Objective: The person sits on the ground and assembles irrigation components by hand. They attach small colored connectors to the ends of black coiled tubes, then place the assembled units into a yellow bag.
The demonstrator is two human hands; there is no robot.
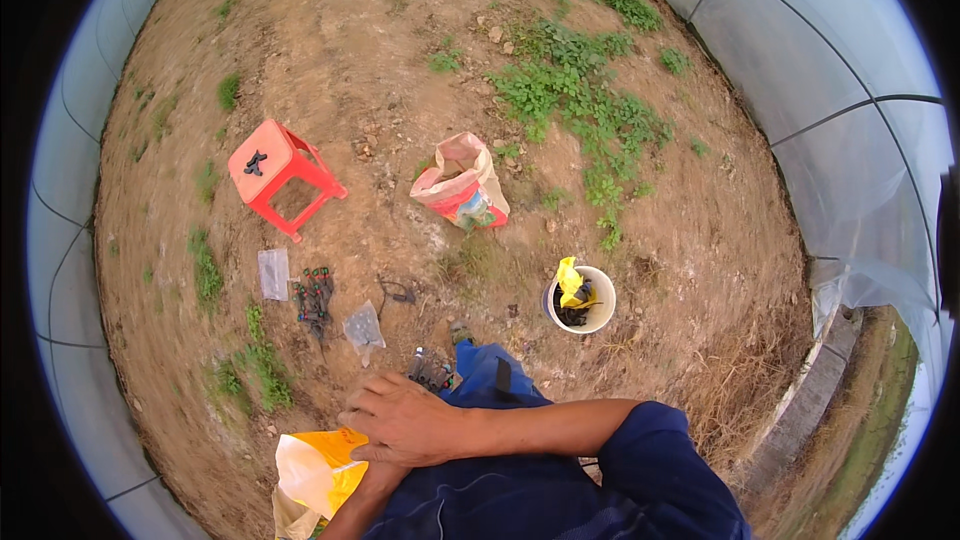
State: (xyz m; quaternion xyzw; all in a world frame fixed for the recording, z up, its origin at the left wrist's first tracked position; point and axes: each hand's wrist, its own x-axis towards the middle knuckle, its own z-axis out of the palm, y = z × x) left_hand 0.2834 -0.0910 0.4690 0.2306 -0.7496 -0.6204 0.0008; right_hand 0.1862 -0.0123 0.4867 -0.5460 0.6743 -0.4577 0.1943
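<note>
My right hand reaches across my body and lies over my left wrist, its fingers slightly bent and the thumb apart. No object shows in it. My left forearm rises from the lower edge, and the left hand is mostly hidden beneath the right one. Against that forearm stands a yellow and white bag with its mouth open. Just beyond my hands, beside my blue trouser leg, lies a cluster of small dark fittings.
A red stool holds small black pieces. On the soil are an open sack, a bucket with black parts and a yellow wrapper, dark connectors and clear plastic bags. Plastic sheeting borders the right side.
</note>
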